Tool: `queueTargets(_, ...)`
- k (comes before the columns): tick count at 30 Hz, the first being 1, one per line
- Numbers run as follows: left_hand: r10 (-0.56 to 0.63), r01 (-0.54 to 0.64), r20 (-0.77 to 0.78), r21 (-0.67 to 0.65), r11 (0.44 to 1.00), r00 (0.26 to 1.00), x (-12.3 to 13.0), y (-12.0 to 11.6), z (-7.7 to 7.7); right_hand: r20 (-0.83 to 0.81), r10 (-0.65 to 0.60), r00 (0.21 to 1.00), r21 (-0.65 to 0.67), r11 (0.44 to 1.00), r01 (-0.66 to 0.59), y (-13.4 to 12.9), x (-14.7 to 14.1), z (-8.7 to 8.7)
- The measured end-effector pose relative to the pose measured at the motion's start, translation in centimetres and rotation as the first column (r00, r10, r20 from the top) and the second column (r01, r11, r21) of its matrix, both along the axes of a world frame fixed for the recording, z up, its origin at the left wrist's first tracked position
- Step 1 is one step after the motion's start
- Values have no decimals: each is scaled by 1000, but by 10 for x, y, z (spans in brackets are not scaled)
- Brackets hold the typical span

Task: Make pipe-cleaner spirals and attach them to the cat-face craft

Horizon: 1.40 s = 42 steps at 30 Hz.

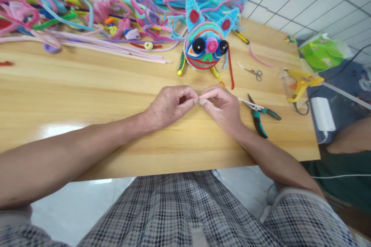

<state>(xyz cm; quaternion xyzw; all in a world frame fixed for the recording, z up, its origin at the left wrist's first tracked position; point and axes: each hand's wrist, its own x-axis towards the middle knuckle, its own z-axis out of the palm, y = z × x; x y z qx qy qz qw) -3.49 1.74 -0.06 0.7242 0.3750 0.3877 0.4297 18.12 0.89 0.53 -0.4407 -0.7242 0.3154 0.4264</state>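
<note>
– Step we're logging?
– Fine fingertip work: left hand (pixel 166 109) and right hand (pixel 224 109), both narrow, pinch a small green piece (pixel 198 103) over the tabletop (pixel 171 144), near the eared figure (pixel 204 60).
– Next move?
– Calls for a light, steady pinch, we'd judge.

The left hand (pixel 175 104) and right hand (pixel 222 106) meet fingertip to fingertip above the table (pixel 116 104), pinching a tiny green piece (pixel 198 102). Beyond them stands a round animal figure (pixel 206 48) with blue ears, black eyes and a pink nose. A tangle of colorful fuzzy stems (pixel 95 7) lies at the far left. Green-and-black pliers (pixel 257 114), small scissors (pixel 256 73) and a yellow glue gun (pixel 301 83) lie to the right.
</note>
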Motion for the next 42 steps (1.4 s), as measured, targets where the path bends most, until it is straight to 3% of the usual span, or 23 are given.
queueTargets(8, 14, -14, 3, -13, 1000, 1000, -1, 2, 1, -76, 25, 997, -140, 990, -35, 0, 2, -5)
queueTargets(13, 11, -11, -9, -27, 1000, 1000, -1, 2, 3, -30, 0, 1000, -154, 988, -5, 0, 3, -2)
queueTargets(19, 10, -10, -9, -27, 1000, 1000, -1, 2, 2, -22, -2, 1000, -106, 994, 0, 0, 2, -6)
queueTargets(29, 9, -9, -1, -33, 999, 1000, -1, 2, 2, 85, -36, 996, 44, 999, 32, -4, 1, 3)
queueTargets(42, -4, 4, -17, -4, 1000, 1000, 0, 1, 0, -50, 9, 999, -143, 990, -16, 0, 2, -7)
